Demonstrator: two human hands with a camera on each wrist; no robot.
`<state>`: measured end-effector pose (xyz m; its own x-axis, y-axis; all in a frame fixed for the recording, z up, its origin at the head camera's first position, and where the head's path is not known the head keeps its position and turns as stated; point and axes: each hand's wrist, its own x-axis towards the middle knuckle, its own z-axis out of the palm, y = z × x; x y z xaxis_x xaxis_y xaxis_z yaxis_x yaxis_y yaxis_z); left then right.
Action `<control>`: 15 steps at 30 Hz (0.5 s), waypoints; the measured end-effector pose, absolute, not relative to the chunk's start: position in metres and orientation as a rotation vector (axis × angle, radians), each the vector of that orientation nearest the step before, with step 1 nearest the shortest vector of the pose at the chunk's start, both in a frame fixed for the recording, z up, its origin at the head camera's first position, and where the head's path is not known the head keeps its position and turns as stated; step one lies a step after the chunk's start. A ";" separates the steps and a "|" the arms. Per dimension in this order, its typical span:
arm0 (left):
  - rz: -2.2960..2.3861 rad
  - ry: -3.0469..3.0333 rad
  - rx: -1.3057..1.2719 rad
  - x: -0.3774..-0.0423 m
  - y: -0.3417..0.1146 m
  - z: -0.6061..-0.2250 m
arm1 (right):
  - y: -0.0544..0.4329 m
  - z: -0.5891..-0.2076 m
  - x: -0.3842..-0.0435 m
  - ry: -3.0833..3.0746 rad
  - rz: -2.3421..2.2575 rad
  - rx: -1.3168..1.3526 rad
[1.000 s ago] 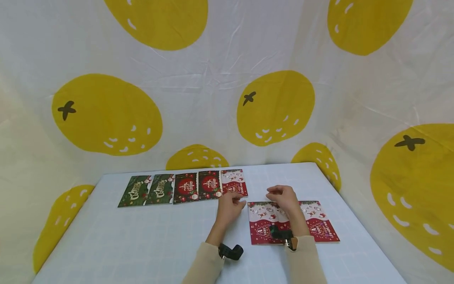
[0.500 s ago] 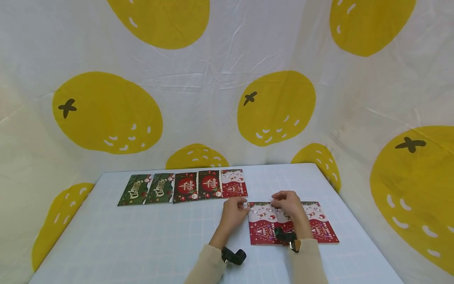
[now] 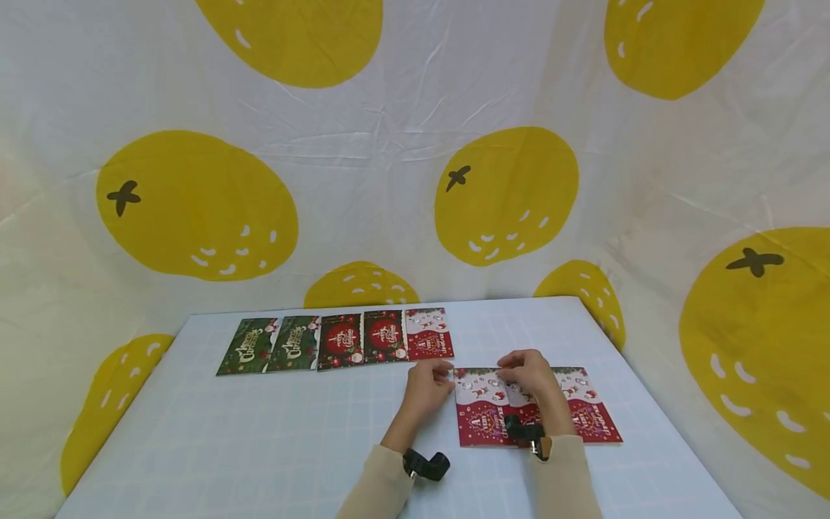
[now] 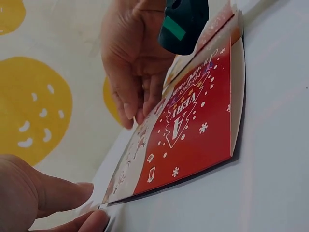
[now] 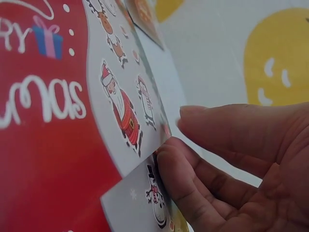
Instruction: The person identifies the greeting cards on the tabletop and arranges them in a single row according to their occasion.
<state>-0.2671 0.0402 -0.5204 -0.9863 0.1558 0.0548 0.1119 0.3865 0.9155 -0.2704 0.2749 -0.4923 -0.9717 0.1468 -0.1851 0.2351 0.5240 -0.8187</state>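
Three red-and-white Christmas cards lie side by side at the right; the left card (image 3: 481, 411) overlaps the middle card (image 3: 521, 412). My left hand (image 3: 424, 393) is at the left card's far left corner, thumb and fingers slightly apart in the left wrist view. My right hand (image 3: 528, 375) is at that card's far right corner. In the right wrist view its fingers (image 5: 176, 166) touch the card's edge, while the thumb stays apart from it. The right forearm partly hides the middle card and the right card (image 3: 593, 414).
Along the back of the table (image 3: 272, 447) stretches a row of cards: two green cards (image 3: 295, 344), two dark red cards (image 3: 384, 337) and one red-and-white card (image 3: 429, 334). White cloth walls (image 3: 363, 216) with yellow fruit prints enclose the table.
My left hand has come from the back row's red-and-white card to the near left card's corner. My right hand has lowered slightly to that card's other corner. The cards look unmoved.
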 end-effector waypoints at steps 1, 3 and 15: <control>1.703 2.575 0.255 -0.267 0.040 -0.520 | 0.275 -0.492 -0.271 2.665 -1.444 0.324; 1.712 2.562 0.271 -0.266 0.041 -0.520 | 0.274 -0.492 -0.271 2.677 -1.426 0.310; 1.719 2.534 0.258 -0.264 0.044 -0.517 | 0.271 -0.492 -0.271 2.684 -1.469 0.276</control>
